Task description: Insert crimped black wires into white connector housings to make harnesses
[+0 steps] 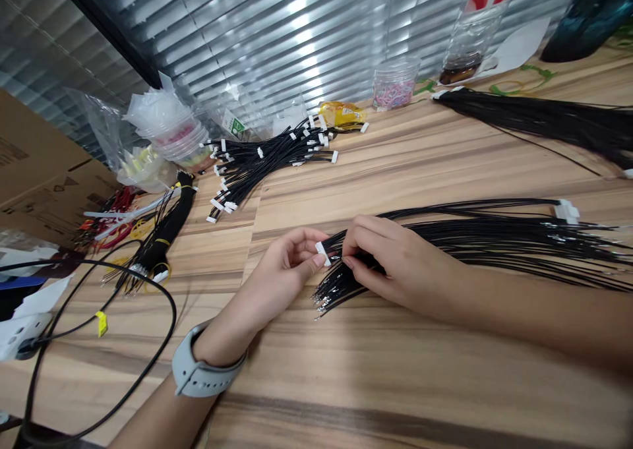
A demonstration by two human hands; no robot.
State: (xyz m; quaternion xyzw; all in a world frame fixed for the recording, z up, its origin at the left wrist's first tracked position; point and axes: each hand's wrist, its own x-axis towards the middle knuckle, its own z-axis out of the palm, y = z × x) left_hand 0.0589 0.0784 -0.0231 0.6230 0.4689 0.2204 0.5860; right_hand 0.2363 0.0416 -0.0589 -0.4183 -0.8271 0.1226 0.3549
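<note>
View: head camera looking forward and down at a wood-grain table top [316,396].
Left hand [284,271]: thumb and fingertips closed in a tight pinch on a small white plastic connector [322,254]; a grey silicone watch [205,370] circles the wrist.
Right hand [390,264]: fingers closed in a pinch on a fan of thin black wires [475,238], just beside the connector.
Contact: wire ends appear to reach the connector, though it is too small to tell.
Around: ahead lies a loose bundle of black wires with white connectors [267,162]; a long black wire bundle [544,122] lies upper right.
</note>
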